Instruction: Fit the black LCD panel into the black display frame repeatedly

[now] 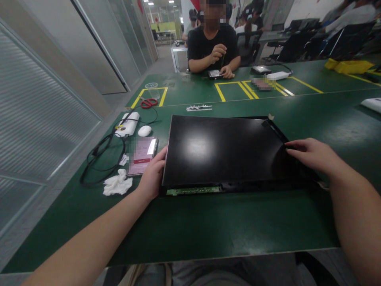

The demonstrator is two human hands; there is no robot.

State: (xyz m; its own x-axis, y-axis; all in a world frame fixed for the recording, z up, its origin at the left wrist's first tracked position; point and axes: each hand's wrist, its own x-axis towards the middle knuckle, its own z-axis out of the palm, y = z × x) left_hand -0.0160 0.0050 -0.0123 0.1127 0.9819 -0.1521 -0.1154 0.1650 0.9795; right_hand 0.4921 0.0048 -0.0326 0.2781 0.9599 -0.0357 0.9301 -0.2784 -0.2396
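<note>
Foremost, one green bench (226,230), marked with yellow tape squares on its far half. Item two, a black display panel (220,149), lying flat at the middle of the bench directly before me, glossy face up, with a narrow green circuit strip (193,190) showing along its near edge. Item three, my left hand (153,176), closed on the panel's left edge near the front corner. Item four, my right hand (312,155), fingers stretched out flat and resting on the panel's right edge, not curled round anything. Item five, a person in a black shirt (212,45) seated across the bench, both hands busy over a small device. Item six, a looped black cable (98,159) left of the panel. Item seven, a phone (142,155), screen lit, just beside my left hand. Item eight, a crumpled white tissue (117,183) near the phone. Item nine, a white mouse (145,130) beyond the phone. Item ten, red-handled scissors (149,103), farther back.
</note>
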